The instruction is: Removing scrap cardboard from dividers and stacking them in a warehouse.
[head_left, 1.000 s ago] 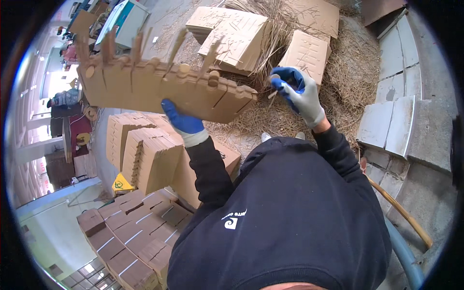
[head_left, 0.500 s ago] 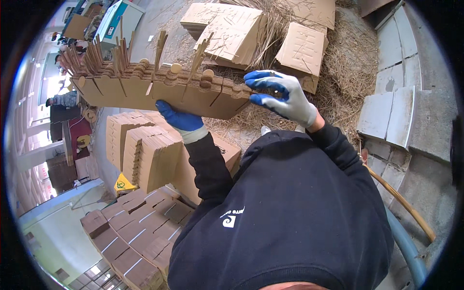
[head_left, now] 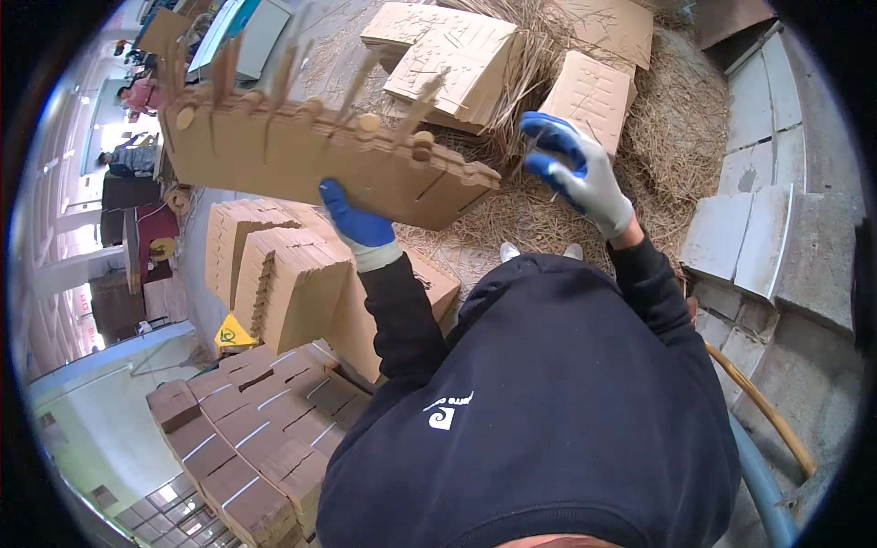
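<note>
My left hand (head_left: 358, 222) grips the lower edge of the slotted cardboard divider stack (head_left: 320, 160), held raised above the straw pile (head_left: 512, 215), while my right hand (head_left: 574, 172) hovers open and empty just beside its right end.

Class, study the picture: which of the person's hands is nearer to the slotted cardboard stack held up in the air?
Left. The left hand grips the slotted cardboard stack from below; the right hand is open, apart from its right end.
</note>
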Action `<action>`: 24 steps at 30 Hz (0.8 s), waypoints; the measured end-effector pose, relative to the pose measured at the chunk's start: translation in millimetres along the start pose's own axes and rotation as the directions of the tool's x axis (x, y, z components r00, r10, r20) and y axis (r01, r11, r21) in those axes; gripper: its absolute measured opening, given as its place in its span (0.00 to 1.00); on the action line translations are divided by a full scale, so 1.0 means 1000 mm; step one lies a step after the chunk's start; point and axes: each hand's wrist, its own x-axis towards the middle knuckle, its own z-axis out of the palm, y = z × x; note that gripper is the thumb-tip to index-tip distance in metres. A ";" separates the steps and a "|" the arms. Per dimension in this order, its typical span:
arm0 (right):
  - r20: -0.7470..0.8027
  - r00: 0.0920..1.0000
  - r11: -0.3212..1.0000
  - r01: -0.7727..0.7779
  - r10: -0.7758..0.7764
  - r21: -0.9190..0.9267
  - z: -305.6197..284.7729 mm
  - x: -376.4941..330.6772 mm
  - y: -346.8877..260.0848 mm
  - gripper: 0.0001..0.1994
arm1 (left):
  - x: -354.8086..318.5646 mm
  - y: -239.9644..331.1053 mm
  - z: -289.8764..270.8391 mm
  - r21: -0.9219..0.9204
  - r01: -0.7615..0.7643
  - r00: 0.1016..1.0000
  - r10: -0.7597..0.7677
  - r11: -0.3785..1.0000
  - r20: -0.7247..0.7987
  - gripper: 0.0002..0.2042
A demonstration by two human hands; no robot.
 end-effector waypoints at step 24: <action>-0.036 0.998 0.988 0.042 -0.048 -0.151 0.028 0.006 -0.028 0.09 | -0.022 -0.024 0.045 0.295 -0.008 0.999 0.022 0.955 -0.044 0.16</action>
